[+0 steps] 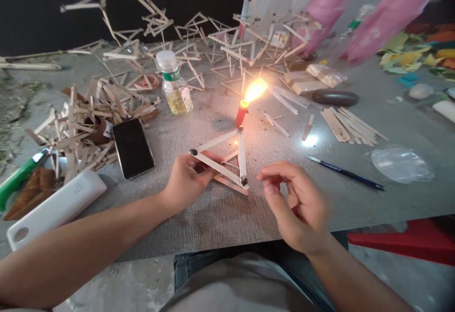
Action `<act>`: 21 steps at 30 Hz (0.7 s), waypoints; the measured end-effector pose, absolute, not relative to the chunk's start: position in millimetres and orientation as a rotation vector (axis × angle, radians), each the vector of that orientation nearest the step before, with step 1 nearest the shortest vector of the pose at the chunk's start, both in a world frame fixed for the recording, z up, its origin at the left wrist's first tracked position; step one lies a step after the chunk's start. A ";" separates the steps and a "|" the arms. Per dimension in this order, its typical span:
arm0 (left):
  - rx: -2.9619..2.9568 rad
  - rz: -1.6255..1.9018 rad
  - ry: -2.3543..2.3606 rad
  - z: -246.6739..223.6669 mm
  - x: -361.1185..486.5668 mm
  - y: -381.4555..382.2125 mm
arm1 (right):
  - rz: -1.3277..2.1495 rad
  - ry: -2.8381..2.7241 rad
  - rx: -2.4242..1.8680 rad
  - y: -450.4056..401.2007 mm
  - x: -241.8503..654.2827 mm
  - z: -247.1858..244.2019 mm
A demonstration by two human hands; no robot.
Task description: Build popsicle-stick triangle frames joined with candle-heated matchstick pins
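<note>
My left hand (188, 179) grips a triangular frame of flat wooden sticks (220, 166), with dark blobs at its corners. More sticks join it underneath. Just beyond the frame's far corner stands a lit red candle (241, 114), its large flame leaning to the right. My right hand (296, 203) hovers right of the frame, apart from it, with the fingers curled and the thumb near the index fingertip. Whether something tiny sits between those fingertips I cannot make out. A dark blue pen-like tool with a pointed tip (348, 173) lies right of that hand.
At the left are a heap of sticks (85, 118), a phone (133, 147) and a white oblong case (59, 208). A bottle of yellow liquid (176, 89) stands behind. Many joined stick frames (227, 47) fill the back. Loose sticks (350, 125) and a clear plastic piece (401, 164) lie right.
</note>
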State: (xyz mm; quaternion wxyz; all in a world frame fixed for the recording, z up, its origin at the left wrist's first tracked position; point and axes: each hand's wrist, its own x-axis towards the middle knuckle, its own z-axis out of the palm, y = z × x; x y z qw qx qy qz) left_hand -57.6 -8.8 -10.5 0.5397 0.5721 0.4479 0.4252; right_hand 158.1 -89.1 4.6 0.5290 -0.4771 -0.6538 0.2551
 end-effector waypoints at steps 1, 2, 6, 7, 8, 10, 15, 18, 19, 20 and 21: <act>1.369 1.011 1.061 -9.8 -57.6 -8.4 | 0.618 -1.584 -1.161 -84.7 164.1 8.7; 1.389 1.008 1.062 -9.3 -57.8 -8.0 | 0.639 -1.601 -1.194 -79.2 169.7 13.0; 1.458 1.016 1.096 -9.0 -60.2 -7.4 | 0.991 -1.611 -1.331 -50.1 183.9 24.0; 1.454 1.018 1.103 -9.3 -61.2 -7.3 | 1.087 -1.610 -1.332 -42.5 185.3 23.9; 1.445 1.019 1.099 -9.7 -62.4 -7.3 | 1.149 -1.605 -1.325 -35.5 185.9 23.0; 1.429 1.037 1.044 -10.2 -65.1 -7.4 | 1.261 -1.576 -1.284 -23.6 185.4 20.2; 1.434 1.102 0.925 -12.2 -69.3 -13.4 | 1.473 -1.489 -1.169 -5.1 177.0 22.8; 1.233 1.372 0.951 -13.2 -65.8 -27.2 | 1.543 -1.513 -1.068 1.7 172.3 25.1; 1.136 1.508 0.961 -12.8 -64.1 -33.7 | 1.549 -1.516 -1.031 3.1 171.4 23.7; 1.111 1.563 0.957 -11.9 -62.5 -40.7 | 1.548 -1.510 -0.998 3.8 171.0 21.1; 1.150 1.593 0.934 -10.5 -61.3 -47.9 | 1.542 -1.497 -0.974 3.8 171.0 17.6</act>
